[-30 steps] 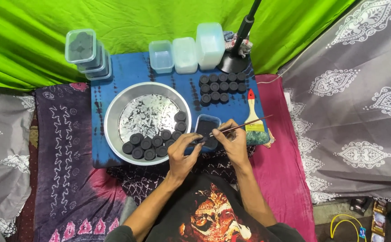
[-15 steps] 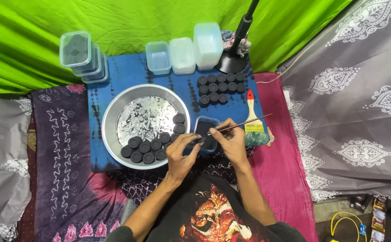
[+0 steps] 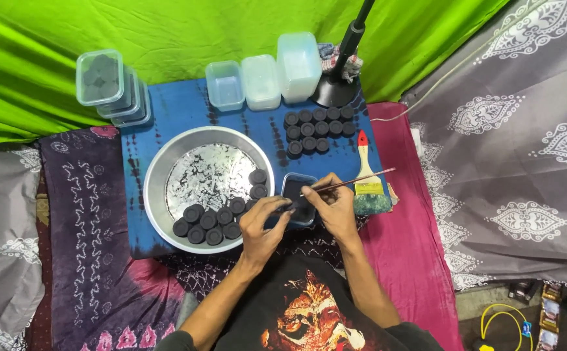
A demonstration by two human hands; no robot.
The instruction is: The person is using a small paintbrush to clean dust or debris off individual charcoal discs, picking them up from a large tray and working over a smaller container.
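My left hand (image 3: 263, 221) pinches a small round black puck (image 3: 286, 207) just above a small clear tub of black stuff (image 3: 294, 188). My right hand (image 3: 333, 203) grips a thin stick (image 3: 355, 182) whose near end touches that puck. A wide metal bowl (image 3: 166, 162) lies left of my hands, with several black pucks (image 3: 213, 218) along its near right rim. More black pucks (image 3: 316, 125) stand in rows on the blue cloth beyond the tub.
A paintbrush with a red and yellow handle (image 3: 365, 170) lies right of the tub. Clear lidded boxes (image 3: 111, 88) stack at the back left, three empty tubs (image 3: 261, 81) at the back middle. A black lamp stand (image 3: 337, 88) rises behind the rows.
Both hands stay over the tub with only slight shifts of the stick; the head view has drifted a little.
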